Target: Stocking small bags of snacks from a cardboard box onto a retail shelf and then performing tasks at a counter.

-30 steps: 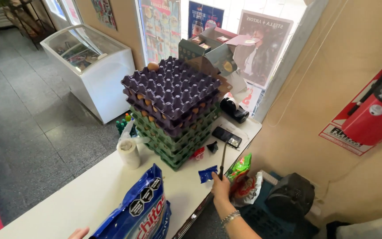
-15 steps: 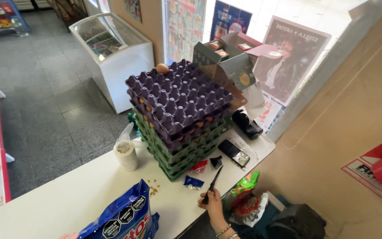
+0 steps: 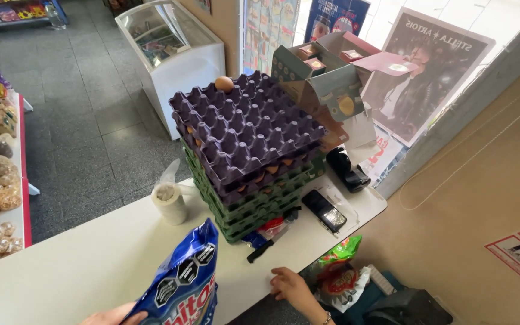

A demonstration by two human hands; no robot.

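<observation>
Near edge: our left hand (image 3: 111, 315) grasps the blue snack bag (image 3: 183, 283), upright on the white surface (image 3: 79, 259). Our right hand (image 3: 289, 284) rests loosely curled, holding nothing, beside the black knife (image 3: 261, 250). Farther back: stacked egg trays (image 3: 245, 144), one egg (image 3: 224, 83) on top.

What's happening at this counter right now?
A person stands at a white counter. The left hand holds a blue glossy snack bag upright at the near edge. The right hand rests on the counter edge, grip empty, just short of a black-handled knife. Behind it stands a stack of purple and green egg trays, with one brown egg on top.
</observation>
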